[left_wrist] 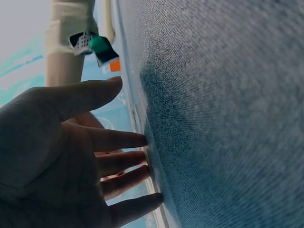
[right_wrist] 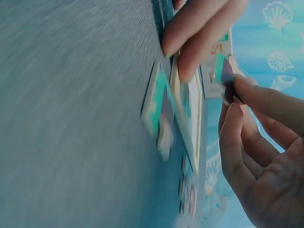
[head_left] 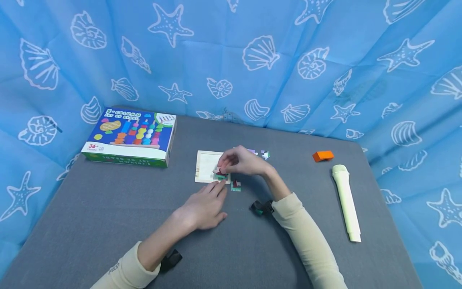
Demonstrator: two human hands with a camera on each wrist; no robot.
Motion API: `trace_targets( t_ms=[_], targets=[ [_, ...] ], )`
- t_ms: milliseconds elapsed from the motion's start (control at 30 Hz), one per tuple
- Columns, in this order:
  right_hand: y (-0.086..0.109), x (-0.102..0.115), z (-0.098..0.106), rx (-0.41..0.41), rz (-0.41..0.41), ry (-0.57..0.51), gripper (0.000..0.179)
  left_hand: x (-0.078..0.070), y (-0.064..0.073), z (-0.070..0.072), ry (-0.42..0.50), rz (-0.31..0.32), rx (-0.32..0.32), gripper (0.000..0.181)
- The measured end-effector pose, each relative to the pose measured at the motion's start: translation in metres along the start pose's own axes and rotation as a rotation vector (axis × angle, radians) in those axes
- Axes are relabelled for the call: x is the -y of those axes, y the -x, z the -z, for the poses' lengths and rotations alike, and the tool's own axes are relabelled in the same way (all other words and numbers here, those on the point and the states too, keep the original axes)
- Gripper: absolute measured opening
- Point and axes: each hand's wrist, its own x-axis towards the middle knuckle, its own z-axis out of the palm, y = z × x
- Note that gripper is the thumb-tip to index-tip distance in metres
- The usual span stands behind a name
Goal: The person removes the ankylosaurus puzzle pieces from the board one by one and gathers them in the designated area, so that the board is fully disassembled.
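A shallow wooden puzzle tray (head_left: 206,165) lies mid-table. Above its right part my right hand (head_left: 245,161) pinches a teal and dark red puzzle piece (right_wrist: 225,76) between thumb and fingertips. In the right wrist view that piece is raised above the tray. My left hand (head_left: 207,206) lies palm down, its fingers extended, fingertips right at the tray's near edge. Another puzzle piece (head_left: 236,185) with similar colours sits on the table just outside the tray's near right corner. Inside the tray, a teal piece (right_wrist: 185,97) shows partly behind the left fingers.
More puzzle pieces (head_left: 265,154) lie beyond my right hand, partly hidden by it. A bead-set box (head_left: 126,136) stands at the back left. On the right are an orange block (head_left: 323,156) and a pale green toy microphone (head_left: 346,202). A patterned blue curtain (head_left: 223,60) hangs behind the table.
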Motion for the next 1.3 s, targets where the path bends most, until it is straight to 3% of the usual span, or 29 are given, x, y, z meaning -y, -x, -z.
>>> trace_targets(
  t_ms=[233, 533, 833, 1300],
  targets=[
    [0.036, -0.012, 0.016, -0.033, -0.091, -0.026, 0.017, 0.003, -0.002, -0.005, 0.012, -0.008, -0.030, 0.073],
    [0.073, -0.029, 0.029, -0.028, -0.195, 0.021, 0.017, -0.001, -0.001, -0.003, 0.000, 0.011, -0.008, 0.073],
    [0.080, -0.034, 0.032, 0.034, -0.195, 0.087, 0.013, -0.001, 0.001, -0.003, 0.011, 0.004, -0.024, 0.073],
    [0.081, -0.027, 0.036, -0.004, -0.217, 0.168, 0.013, -0.002, 0.002, -0.002, 0.015, 0.012, -0.018, 0.073]
  ],
)
